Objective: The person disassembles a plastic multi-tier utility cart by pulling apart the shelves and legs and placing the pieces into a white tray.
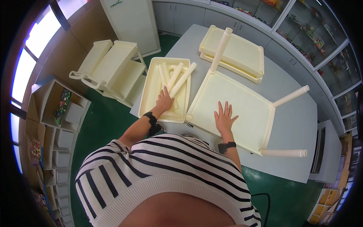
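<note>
two hands are in view; the left hand (165, 100) lies over the lower ends of the cream tubes (183, 79) in one shallow tray (151, 85), its fingertips touching them; whether it grasps one i cannot tell, since the palm side is hidden; the right hand (225, 119) grips nothing, lying flat with fingers spread on one cream panel (244, 102); that panel has three posts (221, 51) standing at three of its corners, and its fourth corner, nearest the tray, shows a bare round socket; tray and panel sit side by side on one grey table (293, 130); at least four straight tubes can be counted, plus what looks like one curved piece partly behind them; the exact number is hard to make out under the hand; two more trays (234, 49) are stacked behind the panel, the lower one mostly hidden; one cream cart (115, 66) stands to the left of the table, its lower part partly out of sight; two black wristbands (227, 146) show, one per wrist; the striped shirt (177, 159) covers part of the near table edge and is cut off below
</note>
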The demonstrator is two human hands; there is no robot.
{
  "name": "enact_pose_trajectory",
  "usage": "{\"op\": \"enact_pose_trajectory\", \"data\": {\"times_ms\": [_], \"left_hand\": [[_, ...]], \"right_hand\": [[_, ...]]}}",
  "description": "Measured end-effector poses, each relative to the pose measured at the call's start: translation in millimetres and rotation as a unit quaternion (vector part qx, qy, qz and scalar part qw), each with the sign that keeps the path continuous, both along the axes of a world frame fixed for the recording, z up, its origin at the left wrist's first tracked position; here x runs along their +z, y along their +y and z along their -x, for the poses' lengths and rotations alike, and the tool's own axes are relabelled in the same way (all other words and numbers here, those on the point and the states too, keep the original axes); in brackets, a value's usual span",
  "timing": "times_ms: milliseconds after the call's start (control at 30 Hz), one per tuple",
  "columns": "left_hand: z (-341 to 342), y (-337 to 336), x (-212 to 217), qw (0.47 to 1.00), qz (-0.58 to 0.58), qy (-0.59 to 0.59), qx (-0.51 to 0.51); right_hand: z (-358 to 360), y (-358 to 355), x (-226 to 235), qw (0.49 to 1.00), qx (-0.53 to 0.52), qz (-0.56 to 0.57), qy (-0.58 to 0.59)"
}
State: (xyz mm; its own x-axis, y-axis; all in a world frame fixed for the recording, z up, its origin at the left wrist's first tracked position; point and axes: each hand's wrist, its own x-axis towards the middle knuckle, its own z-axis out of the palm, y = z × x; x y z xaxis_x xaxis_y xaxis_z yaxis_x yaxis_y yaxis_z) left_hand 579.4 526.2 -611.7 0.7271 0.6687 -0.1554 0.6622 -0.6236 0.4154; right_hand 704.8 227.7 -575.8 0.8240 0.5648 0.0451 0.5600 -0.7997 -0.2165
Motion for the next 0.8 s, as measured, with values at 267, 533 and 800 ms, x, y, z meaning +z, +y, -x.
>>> {"op": "enact_pose_trajectory", "data": {"times_ms": [267,533,800], "left_hand": [[-36,-15,70,0.968,0.002,-0.244,-0.058],[-115,-91,165,0.881,0.101,-0.356,-0.295],[-144,-124,93,0.857,0.241,-0.134,-0.436]], "right_hand": [[-12,-21,-3,0.998,0.05,0.023,0.011],[-12,-39,1,0.994,0.102,0.037,-0.007],[0,-55,5,0.992,0.118,0.034,-0.005]]}}
